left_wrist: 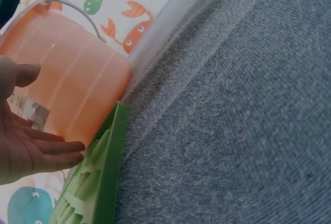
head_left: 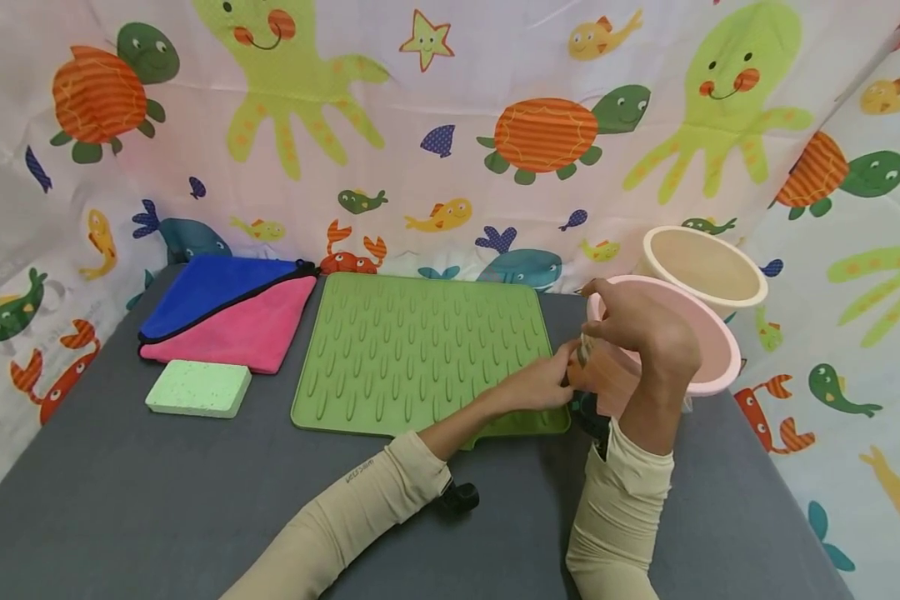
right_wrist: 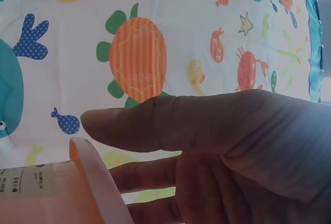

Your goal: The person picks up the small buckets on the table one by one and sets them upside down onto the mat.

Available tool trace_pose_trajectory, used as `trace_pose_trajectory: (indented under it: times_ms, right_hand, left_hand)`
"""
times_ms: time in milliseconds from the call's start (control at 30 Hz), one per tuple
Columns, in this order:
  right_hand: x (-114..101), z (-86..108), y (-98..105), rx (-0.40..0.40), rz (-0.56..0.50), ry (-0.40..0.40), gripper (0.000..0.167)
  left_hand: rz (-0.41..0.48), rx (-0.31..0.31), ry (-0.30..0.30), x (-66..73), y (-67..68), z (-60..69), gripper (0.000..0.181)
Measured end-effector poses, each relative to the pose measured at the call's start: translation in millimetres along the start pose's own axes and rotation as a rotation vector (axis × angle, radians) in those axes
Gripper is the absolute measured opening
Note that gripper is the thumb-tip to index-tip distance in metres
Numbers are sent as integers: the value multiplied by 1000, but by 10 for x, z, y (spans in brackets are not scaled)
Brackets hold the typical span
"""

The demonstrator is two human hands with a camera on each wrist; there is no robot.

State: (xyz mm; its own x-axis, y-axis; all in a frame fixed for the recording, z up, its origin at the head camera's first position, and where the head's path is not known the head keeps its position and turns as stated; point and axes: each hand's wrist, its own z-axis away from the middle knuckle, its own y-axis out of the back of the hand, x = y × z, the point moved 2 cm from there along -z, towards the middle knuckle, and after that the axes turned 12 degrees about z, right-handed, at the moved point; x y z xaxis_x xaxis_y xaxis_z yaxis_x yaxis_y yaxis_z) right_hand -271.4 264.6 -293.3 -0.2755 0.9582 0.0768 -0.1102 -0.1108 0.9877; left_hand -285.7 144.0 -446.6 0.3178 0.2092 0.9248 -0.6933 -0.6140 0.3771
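1. Standing on the grey table (head_left: 217, 492) at the right of the head view, a pink bucket (head_left: 712, 342) has both hands at its left side and the green mat (head_left: 420, 358) just beside it.
2. Only the head view shows the cream bucket (head_left: 708, 262) behind the pink one, and, well to the left, the pale green sponge (head_left: 198, 388) in front of a blue and pink cloth (head_left: 232, 308).
3. From the left wrist, the outer wall of the pink bucket appears in full sweep, with a curved handle (left_wrist: 77, 8) and the mat's raised edge; the head view mostly hides these.
4. The right wrist view alone brings the printed label (right_wrist: 31, 180) close enough to show lettering, below a broad, flared rim (right_wrist: 101, 182).
5. On the left hand (head_left: 536, 385), the fingers (left_wrist: 54, 149) are stretched out and the thumb stands well apart from them, with part of the label visible in the gap. They lie near the bucket's lower wall; whether they touch it, I cannot tell.
6. On the right hand (head_left: 641, 321), the thumb is straight and apart from the fingers, which run out of sight behind the rim. Their tips are hidden in that view, so I cannot tell whether they are clamped on it.
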Motion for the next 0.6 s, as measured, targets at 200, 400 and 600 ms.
trace_pose_trajectory:
  times_ms: [200, 400, 600]
  right_hand:
    - [-42, -31, -30, -8, 30, -2, 49]
    - [-84, -71, -12, 4, 43, -11, 49]
    - [-79, -44, -22, 3, 103, 12, 47]
  left_hand:
    - [-13, -11, 16, -47, -35, -3, 87]
    - [3, 19, 16, -2, 3, -21, 83]
    - [-28, 16, 1, 4, -24, -25, 83]
